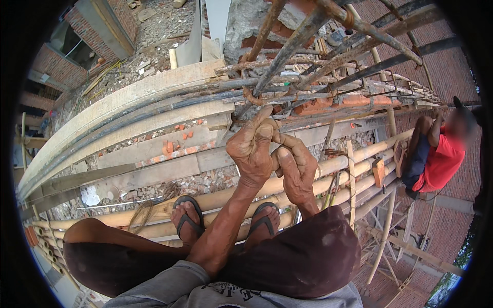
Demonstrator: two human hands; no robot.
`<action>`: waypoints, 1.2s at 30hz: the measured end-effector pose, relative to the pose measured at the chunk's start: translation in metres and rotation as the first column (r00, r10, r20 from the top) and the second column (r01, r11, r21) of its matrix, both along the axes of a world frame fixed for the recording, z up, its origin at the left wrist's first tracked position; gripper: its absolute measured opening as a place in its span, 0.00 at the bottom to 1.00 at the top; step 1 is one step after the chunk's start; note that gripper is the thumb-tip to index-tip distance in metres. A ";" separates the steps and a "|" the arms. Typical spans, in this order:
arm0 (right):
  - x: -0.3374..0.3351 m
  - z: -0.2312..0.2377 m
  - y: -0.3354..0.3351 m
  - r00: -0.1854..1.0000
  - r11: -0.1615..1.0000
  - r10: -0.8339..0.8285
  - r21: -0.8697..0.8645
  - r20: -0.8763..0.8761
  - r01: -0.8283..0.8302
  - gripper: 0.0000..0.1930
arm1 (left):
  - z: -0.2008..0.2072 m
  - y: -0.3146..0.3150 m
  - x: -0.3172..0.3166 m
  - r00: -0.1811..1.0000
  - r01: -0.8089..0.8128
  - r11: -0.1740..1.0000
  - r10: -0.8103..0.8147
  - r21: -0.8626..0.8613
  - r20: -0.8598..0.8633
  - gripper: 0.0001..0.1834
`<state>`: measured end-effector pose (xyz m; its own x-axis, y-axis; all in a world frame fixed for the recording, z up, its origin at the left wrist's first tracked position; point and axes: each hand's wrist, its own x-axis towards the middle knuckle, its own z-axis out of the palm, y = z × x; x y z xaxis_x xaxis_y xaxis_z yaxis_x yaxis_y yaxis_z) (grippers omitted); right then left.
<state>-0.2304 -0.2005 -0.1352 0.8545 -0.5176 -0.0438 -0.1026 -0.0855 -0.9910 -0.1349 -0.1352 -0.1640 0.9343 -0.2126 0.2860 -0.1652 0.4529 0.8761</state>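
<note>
Left hand [251, 149] and right hand [298, 169] close together, curled, both pinching thin wire [280, 137], just near side of rebar [290, 51]. Wire ends hidden by grip. Rebar cut off far side. Co-worker [440, 163] at right, head blurred.

We've got a grey short-sleeved shirt [169, 281] on, dark lettering [245, 291] across the front. Bottoms: dark maroon-brown shorts [303, 254], left knee [95, 232] uncovered. We're wearing dark thong sandals [263, 224], Y-shaped straps. Left hand [251, 148] and right hand [296, 172] bare.
</note>
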 end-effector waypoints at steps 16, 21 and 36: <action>0.035 -0.036 -0.007 0.951 0.301 -0.035 -0.904 0.309 0.304 0.22 | -0.015 -0.001 0.005 0.926 0.016 1.000 -0.024 -0.025 -0.376 0.20; 0.038 -0.048 -0.011 0.892 0.234 -0.038 -0.863 0.451 0.447 0.25 | -0.017 -0.002 0.006 0.953 0.018 0.999 -0.004 0.045 -0.303 0.22; 0.045 -0.073 0.017 0.854 0.492 -0.109 -0.719 0.508 0.491 0.18 | -0.032 0.002 0.012 0.934 0.156 0.978 -0.100 0.142 -0.342 0.33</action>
